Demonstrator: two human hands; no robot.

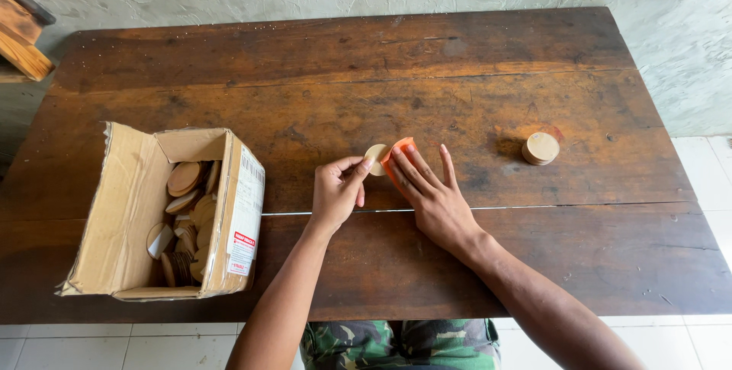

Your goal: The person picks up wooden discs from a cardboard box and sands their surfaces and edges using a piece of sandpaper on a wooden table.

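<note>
At worktop (473,103) centre: left hand (335,191), fingers curled, pinching wooden disc (375,159); right hand (435,198), fingers extended, pressing orange sandpaper (398,155) against disc

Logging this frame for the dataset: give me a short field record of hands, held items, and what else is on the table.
left hand: pinches a round wooden disc at the fingers
right hand: presses an orange sheet against the disc
box: open cardboard, left side of table, holds many wooden discs
stack: small pile of discs, right of the hands, untouched
table: dark worn wood
</note>
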